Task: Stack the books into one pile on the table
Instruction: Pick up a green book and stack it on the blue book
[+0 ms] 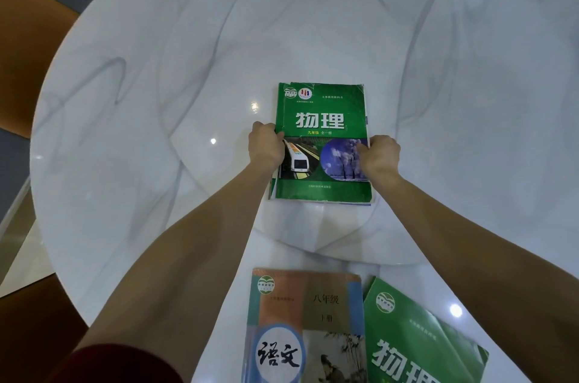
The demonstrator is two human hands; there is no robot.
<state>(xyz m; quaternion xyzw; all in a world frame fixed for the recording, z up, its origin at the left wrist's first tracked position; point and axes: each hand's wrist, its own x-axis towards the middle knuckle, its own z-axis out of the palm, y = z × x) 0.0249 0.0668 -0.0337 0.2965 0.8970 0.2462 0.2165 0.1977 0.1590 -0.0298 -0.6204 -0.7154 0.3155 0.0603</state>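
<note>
Nearest the bench's (131,119) front edge lie two books side by side: a Chinese language textbook (305,326) (orange and teal cover) and, just right of it, a tilted green physics textbook (416,342). Toward the middle of the white marbled bench sits another green physics book (324,144), seemingly atop other books whose edges peek out beneath. Left hand (265,147) grips its left edge, fingers curled under; right hand (379,155) clasps its right edge, thumb on the cover.
</note>
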